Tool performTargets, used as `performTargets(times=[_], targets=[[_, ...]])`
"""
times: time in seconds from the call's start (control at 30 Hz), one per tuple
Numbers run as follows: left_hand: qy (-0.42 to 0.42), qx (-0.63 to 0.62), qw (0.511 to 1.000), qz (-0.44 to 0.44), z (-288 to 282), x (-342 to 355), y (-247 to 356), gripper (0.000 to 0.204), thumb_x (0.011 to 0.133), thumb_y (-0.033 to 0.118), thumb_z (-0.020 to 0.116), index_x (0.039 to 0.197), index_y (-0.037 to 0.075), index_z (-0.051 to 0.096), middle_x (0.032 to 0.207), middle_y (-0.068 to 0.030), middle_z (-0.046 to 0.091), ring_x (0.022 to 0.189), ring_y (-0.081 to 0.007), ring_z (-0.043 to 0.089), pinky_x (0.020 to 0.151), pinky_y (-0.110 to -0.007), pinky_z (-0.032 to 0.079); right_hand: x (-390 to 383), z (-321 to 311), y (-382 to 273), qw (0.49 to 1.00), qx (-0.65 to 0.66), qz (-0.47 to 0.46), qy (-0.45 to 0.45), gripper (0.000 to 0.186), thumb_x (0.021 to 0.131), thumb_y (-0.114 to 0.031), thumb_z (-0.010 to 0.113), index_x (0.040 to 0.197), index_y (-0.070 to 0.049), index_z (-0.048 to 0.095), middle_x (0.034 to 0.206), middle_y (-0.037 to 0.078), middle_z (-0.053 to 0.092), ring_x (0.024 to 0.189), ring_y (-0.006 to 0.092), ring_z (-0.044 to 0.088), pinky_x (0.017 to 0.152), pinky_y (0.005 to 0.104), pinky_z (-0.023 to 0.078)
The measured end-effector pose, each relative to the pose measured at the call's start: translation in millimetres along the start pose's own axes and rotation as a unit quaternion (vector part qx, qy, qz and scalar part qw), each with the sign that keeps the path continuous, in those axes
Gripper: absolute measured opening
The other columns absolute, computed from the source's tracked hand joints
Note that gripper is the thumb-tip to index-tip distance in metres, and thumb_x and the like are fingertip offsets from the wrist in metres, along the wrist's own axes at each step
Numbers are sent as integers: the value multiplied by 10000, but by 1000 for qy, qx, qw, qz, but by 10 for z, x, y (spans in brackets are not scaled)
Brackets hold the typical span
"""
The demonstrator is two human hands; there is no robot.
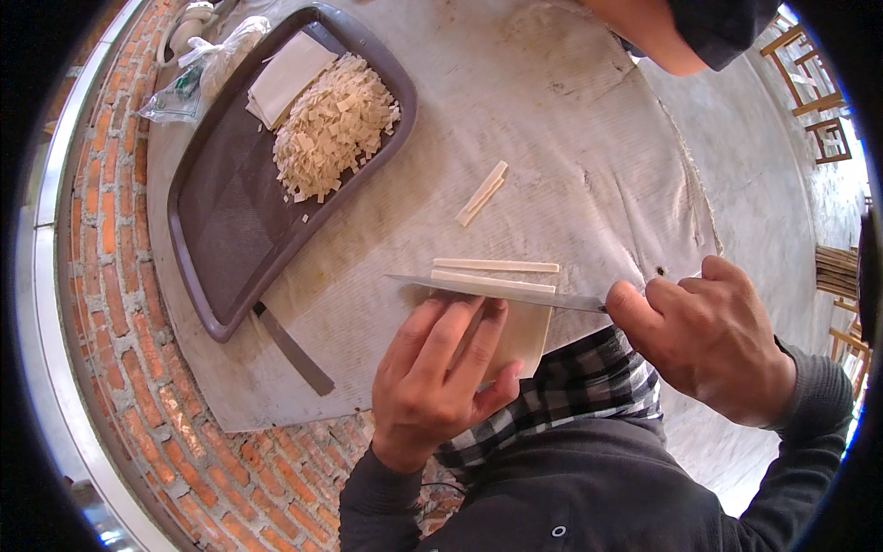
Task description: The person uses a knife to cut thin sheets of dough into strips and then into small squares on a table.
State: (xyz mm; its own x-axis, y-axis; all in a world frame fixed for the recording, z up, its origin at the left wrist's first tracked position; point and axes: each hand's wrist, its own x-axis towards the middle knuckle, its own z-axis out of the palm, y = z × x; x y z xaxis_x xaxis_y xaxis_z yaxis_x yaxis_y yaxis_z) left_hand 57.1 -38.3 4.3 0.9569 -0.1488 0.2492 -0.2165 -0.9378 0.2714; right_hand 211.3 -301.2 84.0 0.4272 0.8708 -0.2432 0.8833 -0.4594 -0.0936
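My right hand is closed round the handle of a long knife, whose blade points left. The blade lies along the far edge of a stack of pale, thin sheets; their material I cannot make out. My left hand rests on this stack with its fingers spread, the fingertips close behind the blade and the thumb by the near edge. Just beyond the blade lie a cut strip and, slightly farther, a second narrow strip. Several short strips sit farther up the cloth-covered table.
At the left stands a brown tray with a heap of small cut pieces and more pale sheets. A second knife lies near its lower corner. A plastic bag sits beyond. Another person is across the table.
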Motion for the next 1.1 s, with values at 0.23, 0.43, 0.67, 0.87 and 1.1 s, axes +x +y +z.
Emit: performTargets(times=[0.23, 0.43, 0.67, 0.87, 1.1], targets=[[21, -29, 999, 4, -11, 50, -1, 496, 1032, 384, 788, 1354, 10, 840, 1344, -143, 765, 1201, -352, 742, 1057, -454, 653, 30, 11, -38, 1000, -20, -1, -7, 237, 1015, -184, 830, 1027, -167, 593, 589, 7, 589, 488, 144, 614, 530, 344, 399], [10, -43, 999, 1, -65, 85, 5, 493, 999, 347, 808, 1343, -5, 837, 1309, -159, 778, 1195, -359, 752, 1041, -454, 652, 83, 67, -49, 1000, -16, -14, -12, 200, 1016, -158, 789, 1023, -147, 590, 602, 11, 589, 491, 158, 603, 548, 360, 396], [15, -51, 999, 2, -67, 74, -3, 492, 992, 320, 805, 1346, -19, 831, 1328, -169, 778, 1213, -362, 750, 1075, -465, 640, 138, 26, -41, 1000, -15, -12, -21, 193, 1067, -183, 761, 1043, -133, 576, 635, 23, 649, 525, 164, 663, 576, 350, 446], [18, -47, 999, 4, -25, 47, -23, 532, 959, 329, 807, 1380, 5, 826, 1382, -173, 769, 1267, -394, 731, 1098, -500, 625, 132, -29, -30, 999, -9, -16, -27, 213, 1078, -193, 760, 1062, -113, 562, 638, 23, 688, 550, 168, 716, 577, 343, 480], [31, -57, 998, 1, -8, 18, -31, 570, 930, 335, 822, 1397, 7, 816, 1392, -184, 770, 1300, -417, 730, 1112, -523, 624, 150, -48, -50, 1000, -19, -16, -11, 213, 1065, -155, 754, 1060, -99, 549, 621, 30, 678, 565, 195, 744, 566, 356, 488]])
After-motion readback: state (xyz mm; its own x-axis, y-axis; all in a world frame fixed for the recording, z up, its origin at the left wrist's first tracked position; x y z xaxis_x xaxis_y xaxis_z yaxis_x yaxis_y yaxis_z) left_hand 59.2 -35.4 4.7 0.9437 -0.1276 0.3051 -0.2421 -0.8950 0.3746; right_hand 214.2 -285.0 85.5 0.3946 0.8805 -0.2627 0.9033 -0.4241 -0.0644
